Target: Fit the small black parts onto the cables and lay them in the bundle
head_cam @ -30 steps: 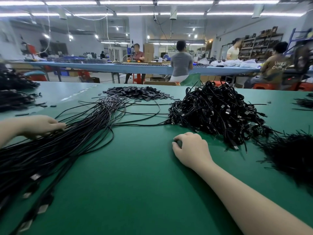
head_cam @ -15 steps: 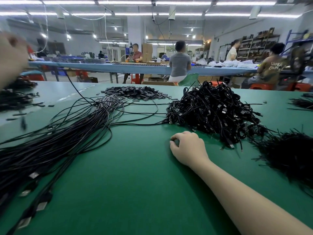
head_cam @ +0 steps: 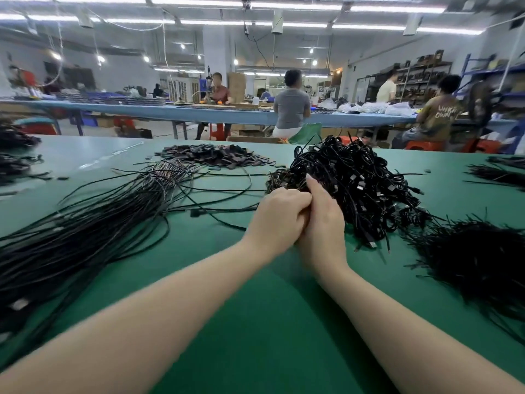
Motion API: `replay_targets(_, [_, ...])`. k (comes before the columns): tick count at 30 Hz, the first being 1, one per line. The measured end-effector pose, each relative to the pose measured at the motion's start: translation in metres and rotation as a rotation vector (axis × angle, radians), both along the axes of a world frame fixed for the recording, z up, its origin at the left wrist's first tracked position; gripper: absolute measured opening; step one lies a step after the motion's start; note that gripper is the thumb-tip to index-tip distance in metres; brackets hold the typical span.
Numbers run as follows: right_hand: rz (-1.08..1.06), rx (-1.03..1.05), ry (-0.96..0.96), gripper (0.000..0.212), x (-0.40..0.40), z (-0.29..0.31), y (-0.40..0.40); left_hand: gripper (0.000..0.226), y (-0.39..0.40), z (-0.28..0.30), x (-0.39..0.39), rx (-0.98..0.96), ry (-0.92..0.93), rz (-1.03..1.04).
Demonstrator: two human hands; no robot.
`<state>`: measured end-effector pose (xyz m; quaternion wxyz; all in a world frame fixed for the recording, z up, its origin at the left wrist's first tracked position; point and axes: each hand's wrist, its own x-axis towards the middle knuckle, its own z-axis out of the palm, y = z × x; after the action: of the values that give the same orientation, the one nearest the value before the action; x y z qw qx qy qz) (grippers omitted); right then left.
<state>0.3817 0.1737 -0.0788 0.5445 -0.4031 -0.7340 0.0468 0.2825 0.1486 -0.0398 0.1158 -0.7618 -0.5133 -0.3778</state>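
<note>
Centrally, both hands [head_cam: 301,220] meet beside tangled cables [head_cam: 358,189].

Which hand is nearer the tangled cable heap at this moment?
Right. The right hand lies against the tangled cable heap, one finger reaching into it; the left hand sits just outside, pressed to the right hand.

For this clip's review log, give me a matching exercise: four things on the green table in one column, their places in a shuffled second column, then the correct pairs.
Things
1. straight cable bundle
2. tangled cable heap
3. pile of small black parts
4. left hand and right hand

Places
A. far centre of the table
B. pressed together, mid-table
C. right of the hands
D. fanned across the left side

Pairs: 1-D, 2-C, 3-A, 4-B
</note>
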Motion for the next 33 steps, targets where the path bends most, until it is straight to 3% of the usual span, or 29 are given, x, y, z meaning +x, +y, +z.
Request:
replay_targets(3, [0.090,-0.095,-0.021,0.037,0.010,-0.001,0.006,0.011,0.011,-0.030,0.006,0.059,-0.246,-0.067])
replay_targets(6, [0.067,-0.199,0.118,0.026,0.010,-0.001,0.012,0.006,0.019,-0.033,-0.009,-0.091,-0.446,-0.169])
replay_targets(10, [-0.173,-0.290,0.356,0.030,0.024,0.001,0.025,0.013,0.018,-0.037,-0.047,-0.417,-0.395,-0.156])
replay_targets(13, [-0.251,-0.369,0.415,0.030,0.034,0.000,0.032,0.011,0.016,-0.029,-0.069,-0.568,-0.521,-0.185])
replay_targets(15, [-0.257,-0.378,0.419,0.031,0.031,0.000,0.031,0.001,0.017,-0.023,-0.079,-0.592,-0.545,-0.173])
replay_targets(17, [-0.263,-0.392,0.449,0.032,0.029,0.001,0.031,0.006,0.018,-0.021,-0.089,-0.583,-0.505,-0.133])
replay_targets(20, [-0.273,-0.436,0.499,0.031,0.032,0.000,0.033,0.007,0.014,-0.024,-0.108,-0.626,-0.605,-0.047])
replay_targets(22, [-0.277,-0.449,0.519,0.030,0.033,0.000,0.033,0.021,0.010,-0.026,-0.116,-0.649,-0.841,-0.043])
replay_targets(24, [-0.263,-0.442,0.479,0.028,0.032,-0.001,0.030,0.035,0.009,-0.023,-0.119,-0.630,-1.249,-0.155])
replay_targets(26, [-0.186,-0.406,0.346,0.023,0.029,0.000,0.027,0.029,0.011,-0.015,-0.121,-0.540,-1.673,-0.334])
replay_targets(28, [0.010,-0.363,0.196,0.020,0.024,-0.001,0.022,0.018,0.012,-0.003,-0.122,-0.448,-1.975,-0.497])
replay_targets(31, [0.311,-0.343,0.031,0.012,0.012,-0.003,0.014,0.021,0.008,0.018,-0.126,-0.369,-2.086,-0.613])
replay_targets(33, [0.438,-0.364,-0.022,0.021,0.006,-0.004,0.009,0.018,0.006,0.030,-0.130,-0.360,-2.095,-0.642])
